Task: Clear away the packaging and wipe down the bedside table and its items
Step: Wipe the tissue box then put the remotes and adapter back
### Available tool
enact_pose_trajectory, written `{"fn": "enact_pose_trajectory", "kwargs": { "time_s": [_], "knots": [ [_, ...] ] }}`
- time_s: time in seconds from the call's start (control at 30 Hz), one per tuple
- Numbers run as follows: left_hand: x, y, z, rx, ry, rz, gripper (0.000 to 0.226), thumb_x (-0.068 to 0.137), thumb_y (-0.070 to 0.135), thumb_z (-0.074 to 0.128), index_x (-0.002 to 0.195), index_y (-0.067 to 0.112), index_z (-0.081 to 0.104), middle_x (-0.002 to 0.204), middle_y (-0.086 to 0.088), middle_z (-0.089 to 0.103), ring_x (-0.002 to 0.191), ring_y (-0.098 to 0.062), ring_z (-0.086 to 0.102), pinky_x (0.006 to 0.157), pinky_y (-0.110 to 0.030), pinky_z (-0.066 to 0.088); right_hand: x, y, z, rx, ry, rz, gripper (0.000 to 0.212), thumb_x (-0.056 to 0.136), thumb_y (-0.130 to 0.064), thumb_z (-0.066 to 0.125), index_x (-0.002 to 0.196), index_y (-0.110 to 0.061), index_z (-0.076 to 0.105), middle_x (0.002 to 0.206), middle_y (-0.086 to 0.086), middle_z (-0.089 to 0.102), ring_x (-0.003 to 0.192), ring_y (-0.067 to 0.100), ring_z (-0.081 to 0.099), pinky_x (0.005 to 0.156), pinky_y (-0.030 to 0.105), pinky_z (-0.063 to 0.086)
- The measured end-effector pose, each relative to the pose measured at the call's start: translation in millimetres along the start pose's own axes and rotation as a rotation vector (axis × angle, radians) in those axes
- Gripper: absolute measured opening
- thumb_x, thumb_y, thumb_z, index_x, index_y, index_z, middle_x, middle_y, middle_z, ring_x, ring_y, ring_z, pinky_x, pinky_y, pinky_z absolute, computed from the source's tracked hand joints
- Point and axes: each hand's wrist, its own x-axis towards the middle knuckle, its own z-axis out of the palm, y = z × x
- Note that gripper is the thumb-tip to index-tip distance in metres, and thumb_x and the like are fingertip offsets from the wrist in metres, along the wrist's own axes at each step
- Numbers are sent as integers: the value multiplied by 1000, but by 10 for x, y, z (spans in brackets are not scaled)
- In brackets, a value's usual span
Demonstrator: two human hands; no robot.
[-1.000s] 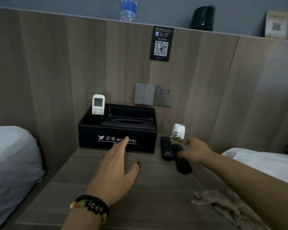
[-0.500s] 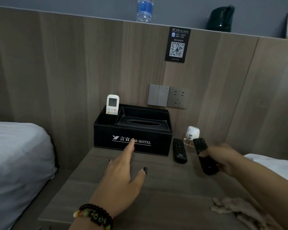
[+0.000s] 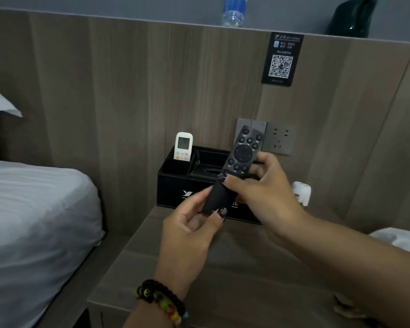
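Observation:
A black TV remote [image 3: 240, 159] is held upright above the bedside table [image 3: 234, 268], in front of the black tissue box [image 3: 173, 188]. My right hand [image 3: 263, 192] grips its middle, thumb on the front. My left hand [image 3: 192, 230] pinches its lower end between thumb and fingers. A white air-conditioner remote [image 3: 183, 146] stands in the box's left slot. A white plug-in device [image 3: 301, 192] sits right of the box. The second black remote is hidden behind my hands.
A beige cloth [image 3: 346, 306] lies at the table's right front. White beds flank the table on the left [image 3: 33, 221] and right [image 3: 398, 240]. Switches and a socket [image 3: 279, 138] and a QR sign [image 3: 282, 60] are on the wood panel; a water bottle [image 3: 233, 10] stands on the ledge.
My right hand lifted the black remote off the table and brought it up in front of the tissue box. My left hand left the box front and took the remote's lower end.

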Motion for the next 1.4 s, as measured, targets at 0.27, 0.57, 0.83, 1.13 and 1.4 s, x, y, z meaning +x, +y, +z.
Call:
{"fn": "enact_pose_trajectory", "kwargs": {
  "time_s": [0.27, 0.57, 0.83, 1.13, 1.4],
  "knots": [
    [220, -9, -228, -118, 257, -75, 40, 84, -5, 64, 113, 24, 66, 101, 3, 75, 96, -9, 69, 92, -33, 53, 520, 33, 345, -98, -47, -210, 103, 76, 6, 74, 150, -33, 15, 113, 6, 57, 93, 18, 69, 84, 29, 58],
    [431, -110, -519, 300, 240, -38, 69, 88, 11, 65, 145, 30, 33, 134, 11, 53, 122, 0, 50, 97, -19, 43, 1621, 220, 756, -293, 186, -462, 93, 75, -2, 78, 147, -26, 25, 138, 5, 47, 126, 16, 47, 105, 40, 45],
    [614, -225, -642, 1028, -170, -3, 83, 95, 28, 54, 151, 36, -7, 158, 20, -14, 144, -1, -12, 119, -29, 6, 1842, 641, 897, -421, 15, -548, 90, 74, -4, 80, 144, -29, 28, 133, 2, 52, 116, 18, 57, 97, 39, 51],
    [725, -323, -539, 1100, -276, -46, 84, 95, 31, 53, 151, 33, -10, 157, 16, -20, 145, -6, -17, 120, -32, 3, 1948, 868, 949, -375, -108, -507, 88, 70, -5, 82, 138, -29, 32, 102, -16, 49, 94, 13, 64, 79, 25, 57],
    [738, -303, -471, 1049, -264, -29, 82, 96, 30, 53, 151, 33, -8, 159, 11, -17, 145, -6, -15, 108, -18, -3, 2021, 924, 928, -293, -48, -463, 77, 74, -6, 79, 135, -28, 37, 100, 0, 61, 84, 12, 67, 80, 32, 58]
  ]
}}
